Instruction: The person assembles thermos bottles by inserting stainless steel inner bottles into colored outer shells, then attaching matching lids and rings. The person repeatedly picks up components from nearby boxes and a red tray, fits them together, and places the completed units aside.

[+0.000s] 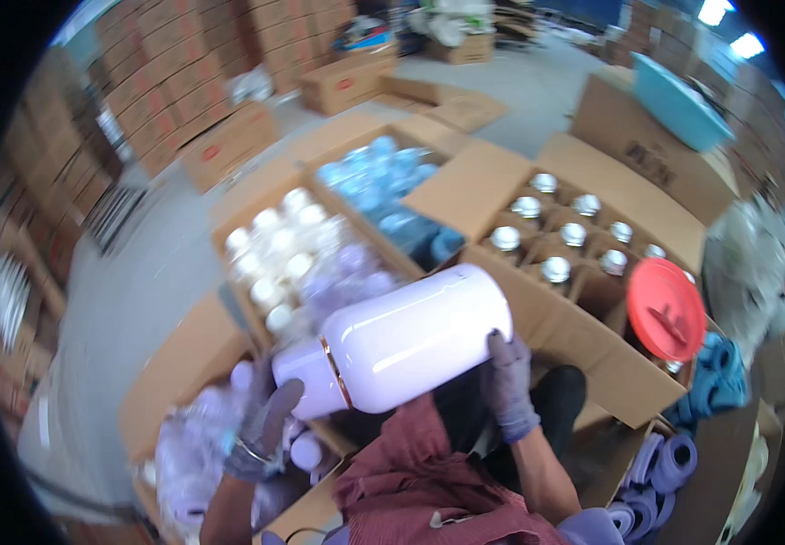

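A large pale-lavender vacuum flask (419, 341) lies tilted across my lap, its base up toward the right. A copper-coloured ring (336, 371) separates its body from the lavender cap (306, 377) at the left end. My left hand (270, 422), in a grey-purple glove, is closed around that cap. At the other end, my gloved right hand (508, 381) grips the base with the thumb on its edge. Just below my left hand is an open carton holding lavender parts in clear plastic bags (197, 436).
Ahead, open cartons hold white caps (270, 259), bagged blue parts (379, 182) and silver-topped flasks (555, 270) in dividers. A red round dish (665, 309) rests on the divided carton's right corner. Lavender rings (674, 463) sit lower right. A light-blue basin (680, 102) stands behind.
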Tool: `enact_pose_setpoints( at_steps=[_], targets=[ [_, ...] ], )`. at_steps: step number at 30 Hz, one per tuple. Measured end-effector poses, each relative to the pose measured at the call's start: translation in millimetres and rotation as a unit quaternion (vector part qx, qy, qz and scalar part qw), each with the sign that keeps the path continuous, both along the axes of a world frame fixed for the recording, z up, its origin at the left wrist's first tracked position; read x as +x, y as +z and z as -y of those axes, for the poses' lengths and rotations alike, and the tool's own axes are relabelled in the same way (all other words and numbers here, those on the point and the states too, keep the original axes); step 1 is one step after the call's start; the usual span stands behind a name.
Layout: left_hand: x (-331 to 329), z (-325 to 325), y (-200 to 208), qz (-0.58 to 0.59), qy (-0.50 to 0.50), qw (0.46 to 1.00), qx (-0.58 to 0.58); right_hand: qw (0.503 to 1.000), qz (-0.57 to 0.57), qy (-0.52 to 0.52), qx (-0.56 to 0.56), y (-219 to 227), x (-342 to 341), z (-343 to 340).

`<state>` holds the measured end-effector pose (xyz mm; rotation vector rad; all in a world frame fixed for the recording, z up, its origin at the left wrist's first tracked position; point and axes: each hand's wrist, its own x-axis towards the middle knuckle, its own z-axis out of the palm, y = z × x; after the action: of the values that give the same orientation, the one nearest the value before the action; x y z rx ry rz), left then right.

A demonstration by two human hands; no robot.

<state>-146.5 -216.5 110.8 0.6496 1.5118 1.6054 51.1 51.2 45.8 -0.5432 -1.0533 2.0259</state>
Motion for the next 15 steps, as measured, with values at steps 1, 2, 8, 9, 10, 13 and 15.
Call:
enact_pose_setpoints(
  at_steps=[1,2,8,9,10,13,15],
  targets=[
    [10,-20,-25,0.111,-0.033,0.993,-0.005,0.998,-0.025,-0.023,0.049,10,24,-23],
    [20,-40,-48,0.218,-0.056,0.974,-0.02,0.992,0.016,-0.032,0.12,34,50,-39],
    [22,-169,-46,0.105,-0.052,0.991,0.059,0.924,0.268,-0.098,0.255,119,179,-71],
    [38,-212,-33,0.042,-0.116,0.986,0.109,0.902,0.341,-0.091,0.248,107,172,-64],
    [55,-256,-1,-0.026,-0.177,0.97,0.165,0.835,0.379,-0.078,0.392,98,161,-55],
    [146,-392,5,-0.339,-0.263,0.846,0.316,0.636,0.55,0.084,0.534,43,140,-33],
    [211,-437,20,-0.396,-0.278,0.794,0.368,0.565,0.608,0.261,0.493,60,108,-32]
  ],
)
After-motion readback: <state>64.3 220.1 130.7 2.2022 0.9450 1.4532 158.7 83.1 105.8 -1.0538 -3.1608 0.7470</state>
